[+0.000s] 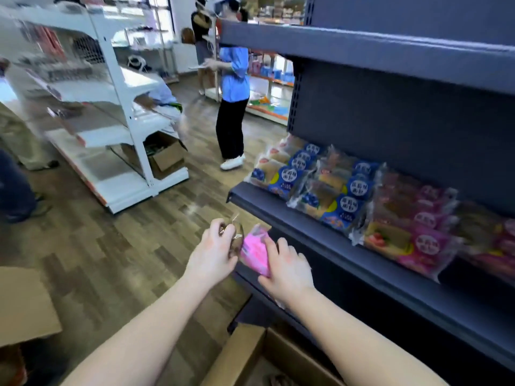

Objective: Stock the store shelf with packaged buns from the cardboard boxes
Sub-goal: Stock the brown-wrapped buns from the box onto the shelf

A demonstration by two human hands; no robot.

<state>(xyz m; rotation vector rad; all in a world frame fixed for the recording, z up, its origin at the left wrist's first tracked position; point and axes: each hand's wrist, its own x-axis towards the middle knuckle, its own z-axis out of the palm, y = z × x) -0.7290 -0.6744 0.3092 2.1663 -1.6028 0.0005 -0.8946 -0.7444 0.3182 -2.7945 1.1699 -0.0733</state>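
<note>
Both my hands hold one pink-wrapped bun pack (255, 250) just in front of the dark shelf's left end. My left hand (216, 250) pinches its clear crinkled end. My right hand (287, 270) grips the pink body from the right. On the dark shelf (278, 210) lie rows of blue bun packs (306, 176) on the left and pink bun packs (412, 229) on the right. An open cardboard box (250, 355) stands below my arms at the bottom edge; its contents are mostly hidden.
A second cardboard flap (25, 305) juts in at the lower left. A white shelving unit (117, 129) with a box (167, 157) at its foot stands across the wooden aisle. A person in a blue top (234, 79) stands farther down the aisle, others behind.
</note>
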